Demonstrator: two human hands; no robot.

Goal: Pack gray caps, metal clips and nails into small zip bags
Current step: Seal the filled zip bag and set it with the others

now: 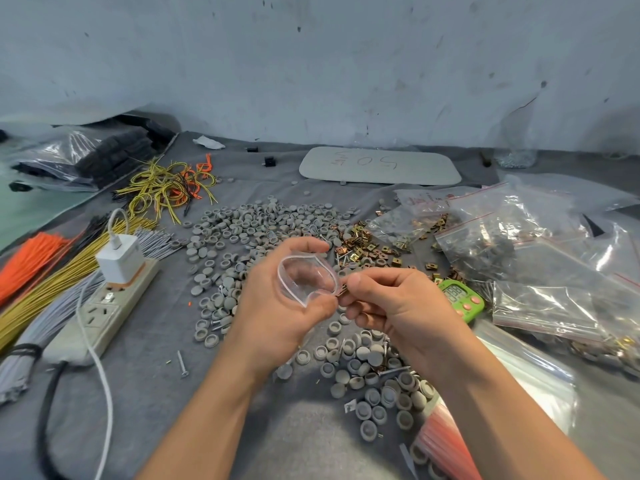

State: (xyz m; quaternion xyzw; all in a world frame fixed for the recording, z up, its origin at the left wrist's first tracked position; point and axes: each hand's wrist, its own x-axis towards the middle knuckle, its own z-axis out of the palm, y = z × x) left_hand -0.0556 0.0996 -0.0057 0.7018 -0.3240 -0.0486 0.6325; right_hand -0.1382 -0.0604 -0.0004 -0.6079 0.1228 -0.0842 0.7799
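- Both hands met above the middle of the desk, in the centre of the frame.
- The left hand was curled round a small zip bag, with fingers behind and thumb in front, so that its mouth stood wide open and faced the camera.
- The right hand pinched a small brown clip between thumb and forefinger, right at the bag's right-hand rim. Its other fingers were folded under.
- The clip touched or nearly touched the rim; I could not tell whether any part of it was inside.
- The bag looked empty, since the left fingers showed plainly through it, so this pack seemed to be at its very first piece.
- Much remained loose: gray caps lay spread from the centre down to the lower right, metal clips were heaped just right of centre, and nails were scattered singly among and beside the caps.
- Larger clear bags at the right of the frame held clips and dark parts. Whether those were stock or finished work could not be told.
- What looked like a stack of unused red-striped bags lay at the lower right.
- By my judgement, most of the packing was still ahead.
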